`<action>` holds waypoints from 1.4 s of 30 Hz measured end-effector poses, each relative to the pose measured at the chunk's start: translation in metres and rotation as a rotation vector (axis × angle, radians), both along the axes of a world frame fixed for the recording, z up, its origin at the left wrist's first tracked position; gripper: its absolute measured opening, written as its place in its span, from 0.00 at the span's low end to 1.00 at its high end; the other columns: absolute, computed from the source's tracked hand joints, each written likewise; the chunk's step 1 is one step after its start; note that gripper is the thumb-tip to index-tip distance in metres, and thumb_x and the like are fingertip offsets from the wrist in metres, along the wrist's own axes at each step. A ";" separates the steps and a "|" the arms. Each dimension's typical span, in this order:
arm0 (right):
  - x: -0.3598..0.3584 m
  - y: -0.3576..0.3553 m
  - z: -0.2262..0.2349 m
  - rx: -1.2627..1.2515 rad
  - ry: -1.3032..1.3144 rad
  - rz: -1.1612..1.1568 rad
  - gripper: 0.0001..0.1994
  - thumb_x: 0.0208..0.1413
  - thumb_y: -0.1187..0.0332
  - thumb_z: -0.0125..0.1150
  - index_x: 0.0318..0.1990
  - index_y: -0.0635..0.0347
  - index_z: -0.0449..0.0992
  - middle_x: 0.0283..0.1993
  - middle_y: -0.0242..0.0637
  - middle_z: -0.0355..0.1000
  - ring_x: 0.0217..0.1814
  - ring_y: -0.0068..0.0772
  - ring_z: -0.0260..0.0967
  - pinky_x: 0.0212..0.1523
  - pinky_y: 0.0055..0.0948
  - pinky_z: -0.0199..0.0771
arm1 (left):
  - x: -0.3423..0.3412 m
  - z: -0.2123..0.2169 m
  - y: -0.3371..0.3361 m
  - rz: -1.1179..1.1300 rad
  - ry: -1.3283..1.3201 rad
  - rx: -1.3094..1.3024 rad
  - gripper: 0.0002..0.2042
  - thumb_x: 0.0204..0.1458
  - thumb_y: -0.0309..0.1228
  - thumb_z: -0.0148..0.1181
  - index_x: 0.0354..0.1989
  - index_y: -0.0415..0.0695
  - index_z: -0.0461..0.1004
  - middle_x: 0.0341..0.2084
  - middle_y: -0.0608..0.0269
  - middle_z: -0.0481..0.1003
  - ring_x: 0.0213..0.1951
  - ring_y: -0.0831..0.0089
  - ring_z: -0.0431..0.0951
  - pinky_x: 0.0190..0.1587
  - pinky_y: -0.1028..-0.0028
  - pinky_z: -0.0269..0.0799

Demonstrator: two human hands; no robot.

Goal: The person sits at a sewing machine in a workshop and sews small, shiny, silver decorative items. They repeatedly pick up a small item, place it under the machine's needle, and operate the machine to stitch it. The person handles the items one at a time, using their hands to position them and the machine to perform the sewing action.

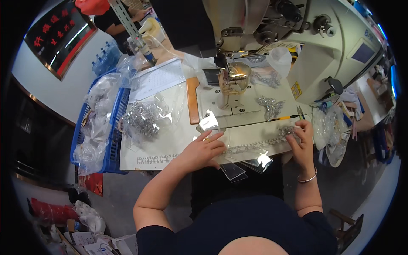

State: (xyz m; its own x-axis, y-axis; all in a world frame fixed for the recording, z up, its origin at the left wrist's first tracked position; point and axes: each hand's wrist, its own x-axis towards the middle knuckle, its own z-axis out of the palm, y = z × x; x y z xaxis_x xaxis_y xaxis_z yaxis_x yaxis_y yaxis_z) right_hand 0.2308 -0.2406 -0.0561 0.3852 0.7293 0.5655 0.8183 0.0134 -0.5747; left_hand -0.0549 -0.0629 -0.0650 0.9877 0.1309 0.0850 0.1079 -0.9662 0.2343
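Observation:
My left hand [203,149] lies flat on the white table, fingers spread, pressing the mouth of a clear plastic sleeve [248,159] that hangs over the front edge. My right hand [301,138] pinches a small silver sparkly ornament [288,131] near the table's right front. A silver butterfly-shaped ornament [269,106] lies on the machine bed beyond my right hand. More clear sleeves [233,171] stick out below the edge.
A white sewing machine [323,46] stands at the back right with its brass post [233,80] in the middle. A clear bag of silver ornaments [146,119] lies left. A blue basket [111,127] of plastic bags hangs at the left edge. Small scissors [300,112] rest nearby.

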 end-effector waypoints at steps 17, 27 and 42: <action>-0.021 0.029 -0.012 -0.003 0.485 0.402 0.21 0.42 0.75 0.67 0.47 0.63 0.73 0.43 0.38 0.74 0.46 0.30 0.71 0.50 0.28 0.68 | -0.026 0.006 -0.003 0.029 -0.107 -0.001 0.20 0.40 0.35 0.66 0.45 0.48 0.76 0.50 0.68 0.72 0.61 0.60 0.60 0.59 0.63 0.59; -0.069 0.056 -0.043 -0.195 0.514 0.487 0.26 0.42 0.67 0.70 0.50 0.63 0.70 0.48 0.43 0.70 0.46 0.38 0.71 0.46 0.29 0.70 | -0.018 -0.033 -0.005 0.735 -0.455 -0.142 0.21 0.42 0.31 0.67 0.45 0.38 0.72 0.41 0.53 0.72 0.43 0.56 0.71 0.47 0.64 0.67; -0.101 0.067 -0.047 -0.152 0.030 0.363 0.33 0.43 0.62 0.69 0.56 0.68 0.63 0.55 0.54 0.61 0.51 0.52 0.65 0.50 0.36 0.69 | 0.000 -0.045 -0.036 0.766 -1.023 -0.257 0.14 0.40 0.19 0.66 0.38 0.42 0.77 0.31 0.58 0.74 0.37 0.66 0.77 0.37 0.73 0.74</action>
State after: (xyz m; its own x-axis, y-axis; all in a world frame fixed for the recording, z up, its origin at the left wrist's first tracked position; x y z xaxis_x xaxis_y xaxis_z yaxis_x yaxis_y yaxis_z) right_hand 0.1299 -0.1733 -0.1036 0.1016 0.8956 0.4331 0.7588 0.2118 -0.6159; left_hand -0.0546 -0.0987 -0.1101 0.1588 0.7533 0.6382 0.2718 -0.6548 0.7052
